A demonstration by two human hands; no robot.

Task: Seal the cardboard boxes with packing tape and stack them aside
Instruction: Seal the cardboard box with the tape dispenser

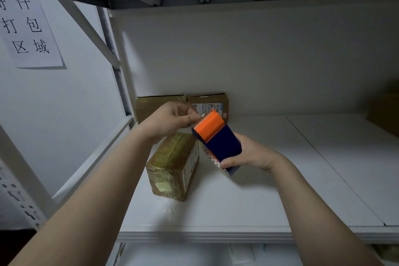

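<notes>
Reaching in low from 7 and 5 o'clock on two bare forearms, over the white metal shelf board (pixel 269 196). Standing mid-board: the tape-glossed brown cardboard box (pixel 172 166), flaps down, clear film shining on its top and near face, a printed label on its 3 o'clock side. Behind it at 12 o'clock, against the back wall, side by side: a plain brown cardboard box (pixel 158 107) and a labelled brown cardboard box (pixel 207 102). Raised over the near box's 2 o'clock corner: the orange-and-navy plastic tape dispenser (pixel 216 142), wrapped by the right hand (pixel 252 153), thumb along its lower end. Pinching at the orange mouth with the left hand (pixel 172 119), thumb and forefinger pressed on what looks like the free tape end (pixel 202 116). Judged as starting a fresh strip. Next calls for drawing out a length, laying it along a seam and pressing it flat, without letting the end fold onto itself.
</notes>
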